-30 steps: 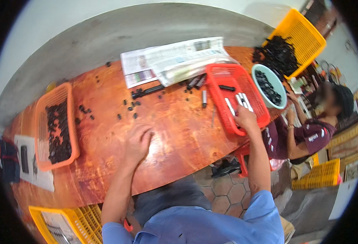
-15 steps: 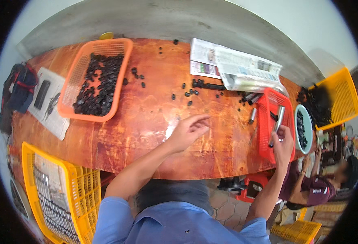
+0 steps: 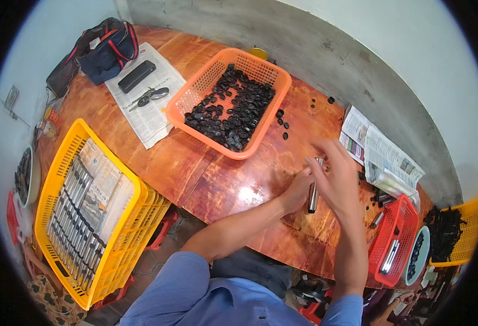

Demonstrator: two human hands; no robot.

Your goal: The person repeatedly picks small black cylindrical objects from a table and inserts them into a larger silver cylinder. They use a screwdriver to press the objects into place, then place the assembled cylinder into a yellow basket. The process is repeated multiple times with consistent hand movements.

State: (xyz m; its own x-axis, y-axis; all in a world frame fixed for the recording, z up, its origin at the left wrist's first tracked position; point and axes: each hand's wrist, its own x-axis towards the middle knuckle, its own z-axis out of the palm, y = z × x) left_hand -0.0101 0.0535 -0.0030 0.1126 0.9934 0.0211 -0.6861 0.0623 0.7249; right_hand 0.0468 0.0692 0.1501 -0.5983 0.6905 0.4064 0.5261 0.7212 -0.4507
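Note:
A short shiny metal tube (image 3: 312, 199) with a dark lower end stands nearly upright between my hands, above the right half of the table. My left hand (image 3: 297, 192) is closed around its upper part, its fingers partly hidden behind my right hand. Over the tube's top end is my right hand (image 3: 337, 176), thumb close to the tube and fingers blurred by motion, so its grip is unclear. Left of my hands, an orange basket (image 3: 191, 88) holds many small black oval caps (image 3: 233, 111). More metal tubes (image 3: 391, 255) lie in a red basket (image 3: 381, 234) at the right.
Stacked yellow crates (image 3: 133, 217) at the left hold rows of tubes with black parts. Keys (image 3: 145, 98) and a black case (image 3: 137, 76) rest on newspaper beside a dark bag (image 3: 107, 57). Newspapers (image 3: 388, 155), a pale blue bowl (image 3: 422, 237) and a yellow basket (image 3: 475, 231) are rightward.
My view has turned left. My right hand has brought the metal tube from above the red basket to my left hand, which now closes on it.

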